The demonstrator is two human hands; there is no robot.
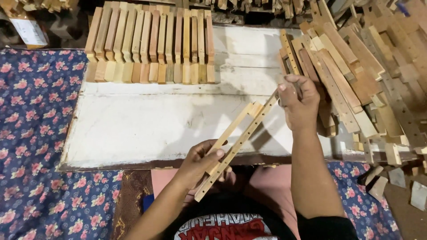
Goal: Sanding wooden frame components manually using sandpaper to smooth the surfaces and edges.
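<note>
My left hand [201, 161] grips the near end of a narrow wooden frame [238, 141], made of two long slats with drilled holes joined by short cross pieces. The frame slants up to the right above a white board [147, 124]. My right hand [299, 101] holds the frame's far end, fingers curled over it, right next to a heap of loose drilled slats [342, 80].
A neat row of upright wooden pieces [151, 42] stands along the far edge of the white board. More wood scraps [391, 173] lie at the right. A blue floral cloth [31, 133] covers the floor on the left.
</note>
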